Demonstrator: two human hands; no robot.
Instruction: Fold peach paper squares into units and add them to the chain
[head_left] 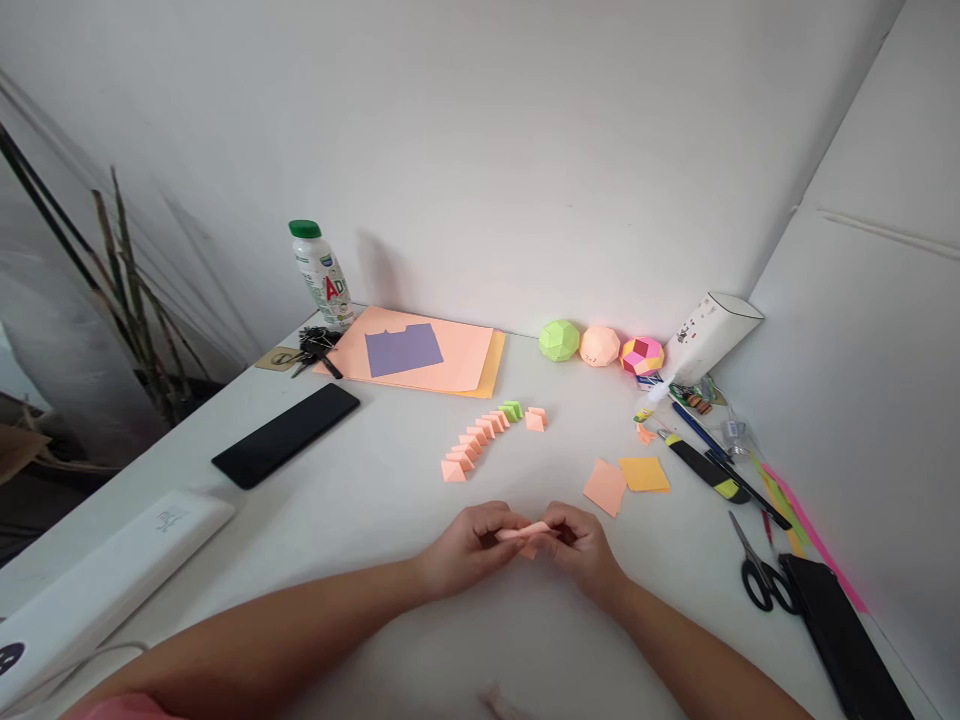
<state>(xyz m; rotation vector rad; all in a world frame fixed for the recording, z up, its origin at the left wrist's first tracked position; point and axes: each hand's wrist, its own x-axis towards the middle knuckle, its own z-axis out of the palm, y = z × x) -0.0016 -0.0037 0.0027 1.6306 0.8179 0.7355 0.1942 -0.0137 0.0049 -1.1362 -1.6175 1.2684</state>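
Observation:
A small peach piece of folded paper (525, 533) is pinched between both hands above the front middle of the table. My left hand (478, 545) grips its left side with thumb and fingers, and my right hand (581, 550) closes on its right side. Beyond them a curved row of folded peach paper units (477, 438) ends in green folded pieces (511, 410). One more peach unit (535, 419) stands just right of that row. Flat peach squares (604, 487) and orange squares (645, 474) lie to the right of my hands.
Green, peach and multicoloured paper balls (600, 346) sit by the wall. Scissors (763, 570), a cutter knife (705, 468) and a black case (847, 635) line the right side. Leftward are a black phone (286, 436), a white box (112, 590), peach sheets (465, 350) and a bottle (324, 275).

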